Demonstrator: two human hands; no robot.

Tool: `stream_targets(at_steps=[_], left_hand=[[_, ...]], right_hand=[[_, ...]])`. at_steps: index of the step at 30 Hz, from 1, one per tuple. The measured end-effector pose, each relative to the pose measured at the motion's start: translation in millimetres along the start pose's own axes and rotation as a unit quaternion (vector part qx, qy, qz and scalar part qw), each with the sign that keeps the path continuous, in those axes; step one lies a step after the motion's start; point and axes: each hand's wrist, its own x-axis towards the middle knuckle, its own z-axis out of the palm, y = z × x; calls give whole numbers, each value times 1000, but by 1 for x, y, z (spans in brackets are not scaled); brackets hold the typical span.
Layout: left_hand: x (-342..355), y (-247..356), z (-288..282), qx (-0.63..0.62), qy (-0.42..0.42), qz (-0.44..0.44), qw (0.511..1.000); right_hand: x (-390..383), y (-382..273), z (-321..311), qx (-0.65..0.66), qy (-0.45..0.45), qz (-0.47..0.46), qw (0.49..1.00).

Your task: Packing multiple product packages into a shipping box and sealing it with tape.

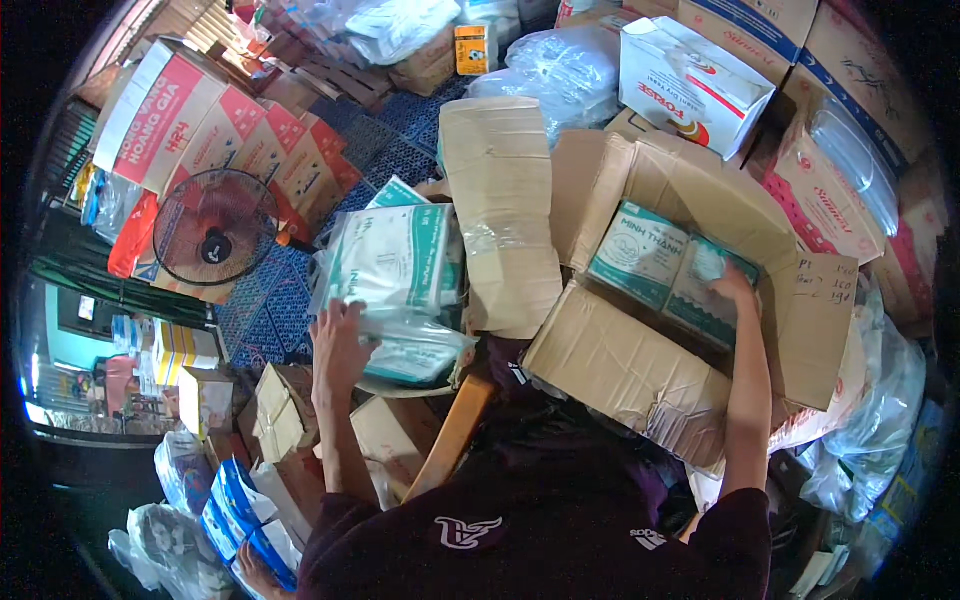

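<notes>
My left hand [340,345] has its fingers spread against the clear plastic wrap of a stack of green-and-white packets [385,260] in a carton. Loose plastic bunches beside its fingertips. My right hand [737,280] reaches into an open cardboard box [630,345] and grips the right side of a green-and-white packet [700,285], with some fingers hidden behind it. A similar packet [640,255] lies next to it on the left, inside the box. The box's flaps stand folded outward; one long flap [500,210] rises between the two cartons.
A black floor fan [215,228] stands at left before red-and-white cartons [190,130]. Behind the box are a white carton [690,85] and bagged plastic [560,75]. Plastic bags [875,400] crowd the right side. A wooden bar [450,435] lies near my lap.
</notes>
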Motion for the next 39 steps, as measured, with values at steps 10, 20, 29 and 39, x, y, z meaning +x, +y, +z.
stream_targets(at_steps=[10, 20, 29, 39], left_hand=[[-45, 17, -115, -23, 104, 193, 976], [65, 176, -114, -682, 147, 226, 680], [155, 347, 8, -705, 84, 224, 668], [188, 407, 82, -333, 123, 347, 868]], right_hand=[[-46, -90, -72, 529, 20, -180, 829], [-127, -147, -137, 579, -197, -515, 601], [-123, -94, -178, 380, -63, -244, 890], [-53, -75, -35, 442, -151, -37, 883]])
